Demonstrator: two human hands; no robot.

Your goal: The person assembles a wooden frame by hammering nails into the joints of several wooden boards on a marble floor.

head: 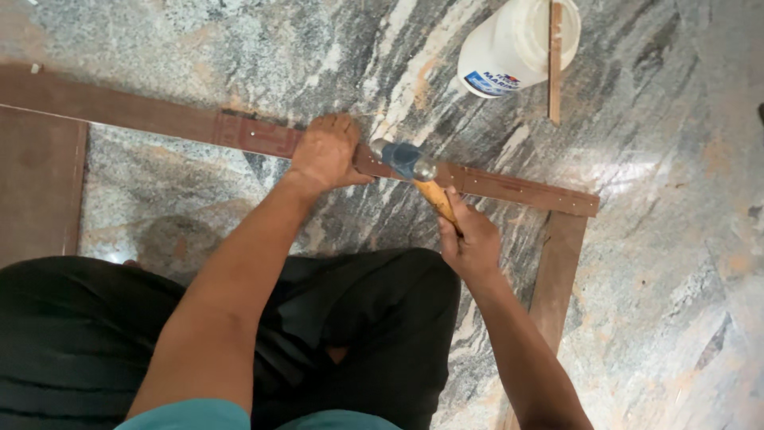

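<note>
A long brown wooden strip (159, 115) lies across the marble floor, joined at its right end to another strip (561, 263) that runs toward me. My left hand (326, 153) presses down on the long strip near its middle, fingers curled over it. My right hand (471, 235) grips the wooden handle of a hammer (414, 166). The hammer's blue-grey metal head rests on the strip just right of my left hand. Small nail heads dot the strip.
A white plastic tub (509, 48) stands at the top with a thin wooden stick (555, 64) across it. A brown wooden panel (36, 187) lies at the left. My legs in black trousers (103, 334) fill the lower left.
</note>
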